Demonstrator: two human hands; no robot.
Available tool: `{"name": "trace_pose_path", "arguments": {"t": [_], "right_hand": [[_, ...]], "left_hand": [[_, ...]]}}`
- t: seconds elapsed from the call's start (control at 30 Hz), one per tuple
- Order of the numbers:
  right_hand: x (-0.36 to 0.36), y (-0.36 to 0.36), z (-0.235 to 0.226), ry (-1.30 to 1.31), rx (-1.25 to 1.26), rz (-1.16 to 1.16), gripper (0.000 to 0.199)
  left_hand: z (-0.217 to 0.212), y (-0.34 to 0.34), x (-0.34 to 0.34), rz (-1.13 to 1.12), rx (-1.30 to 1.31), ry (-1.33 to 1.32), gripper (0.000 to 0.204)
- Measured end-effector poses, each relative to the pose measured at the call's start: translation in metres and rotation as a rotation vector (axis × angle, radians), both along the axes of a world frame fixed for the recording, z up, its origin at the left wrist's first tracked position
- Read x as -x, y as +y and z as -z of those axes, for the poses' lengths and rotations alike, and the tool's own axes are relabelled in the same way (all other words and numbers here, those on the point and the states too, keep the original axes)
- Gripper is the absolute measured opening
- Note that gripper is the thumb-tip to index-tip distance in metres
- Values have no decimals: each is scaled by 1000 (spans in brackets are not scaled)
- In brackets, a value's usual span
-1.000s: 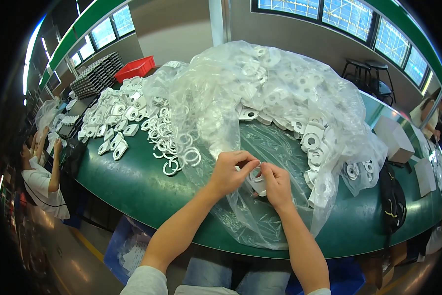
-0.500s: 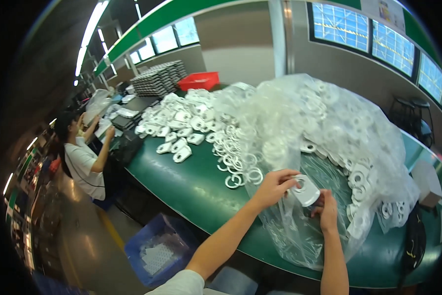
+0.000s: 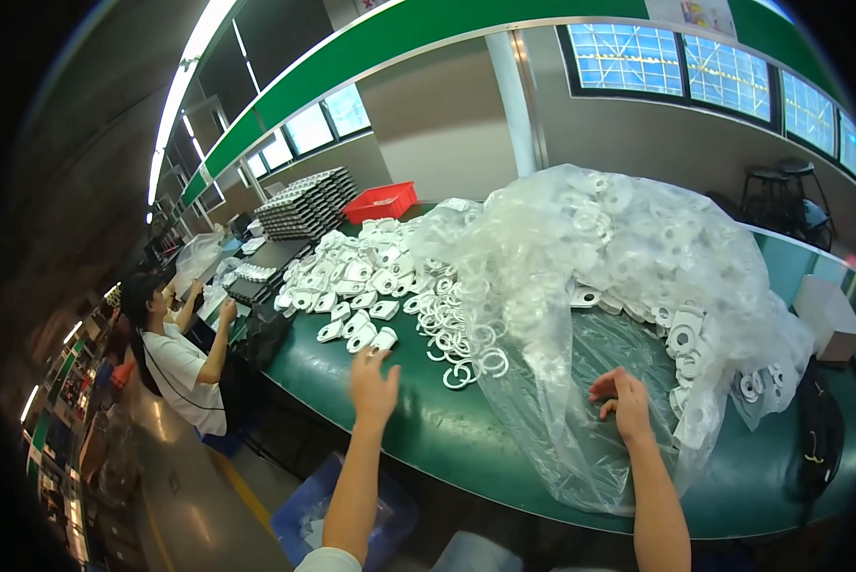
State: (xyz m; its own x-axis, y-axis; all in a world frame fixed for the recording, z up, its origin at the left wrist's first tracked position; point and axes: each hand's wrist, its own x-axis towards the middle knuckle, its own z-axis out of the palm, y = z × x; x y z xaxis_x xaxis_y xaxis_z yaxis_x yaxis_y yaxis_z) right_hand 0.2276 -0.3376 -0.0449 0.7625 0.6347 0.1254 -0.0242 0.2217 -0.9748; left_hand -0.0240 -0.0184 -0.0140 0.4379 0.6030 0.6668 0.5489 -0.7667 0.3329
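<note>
My left hand (image 3: 375,389) reaches to the near edge of a pile of white plastic parts (image 3: 356,272), each with a round hole. Its fingertips meet one white plastic part (image 3: 384,338) on the table, while the thumb stands apart. My right hand (image 3: 626,405) hovers above a clear plastic bag (image 3: 542,410), fingers loosely curled and apart, with nothing visible in them. Loose white rings (image 3: 461,372) lie between the pile and the bag. More white parts (image 3: 685,334) spill from the bag's mouth.
The green table (image 3: 428,419) curves across the view. A red bin (image 3: 380,201) and stacked trays (image 3: 304,202) stand at the back. A co-worker (image 3: 180,362) sits at left. Below the table edge is a blue bin (image 3: 390,515); a white box (image 3: 826,319) sits at right.
My left hand has moved left from the bag to the pile's near edge. The white part formerly between both hands has left my right hand; another part now lies at the pile's edge.
</note>
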Motion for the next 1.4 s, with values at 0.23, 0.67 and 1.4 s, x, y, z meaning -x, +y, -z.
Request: {"name": "trace_pose_path", "arguments": {"t": [0.23,0.67,1.4], "right_hand": [[6,8,0,67,-25,-12,36],[-4,5,7,76,-33,9,34],[-7,9,6,-62,84,42,27]], "left_hand": [[20,-29,-40,426,179,167,16],[-43,-138,-178,869,605,-229,14],[-22,-374,-322,1361,318,169,21]]}}
